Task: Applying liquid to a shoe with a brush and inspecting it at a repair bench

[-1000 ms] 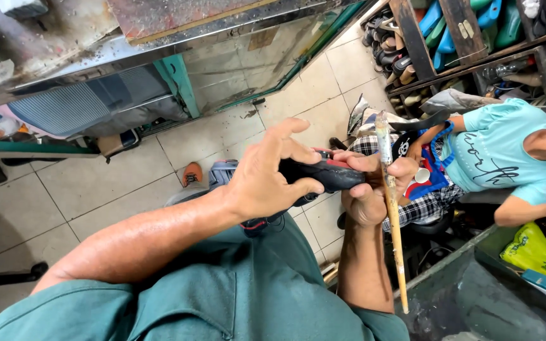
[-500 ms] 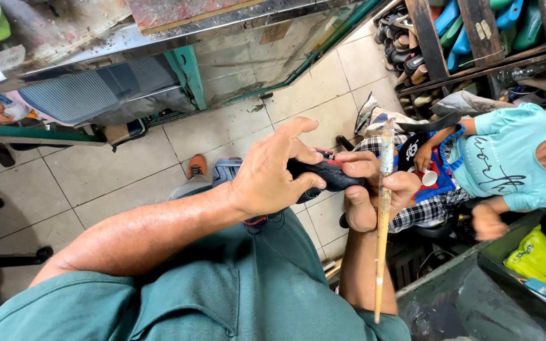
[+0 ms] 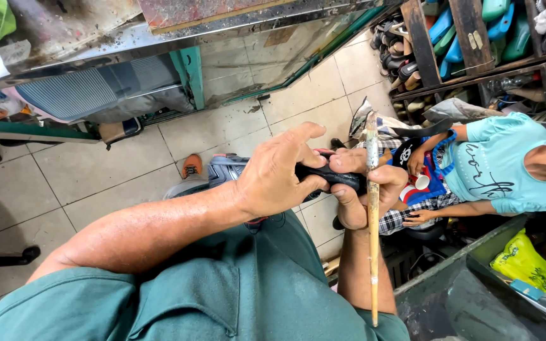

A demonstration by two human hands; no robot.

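hands: 2, frame centre | left hand (image 3: 279, 177) pinching one black piece (image 3: 333, 178) | right hand (image 3: 364, 192) clasping same piece plus one long wooden stick (image 3: 373, 221), upright

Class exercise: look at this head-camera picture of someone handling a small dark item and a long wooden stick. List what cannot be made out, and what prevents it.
Head view only:
- The dark item: mostly covered by the left hand and right hand; its kind cannot be told.
- The wooden stick: its upper tip is too small to tell what it carries.
- The seated person: the face is cut off by the right edge.
- Shelf contents: too small and crowded to identify.
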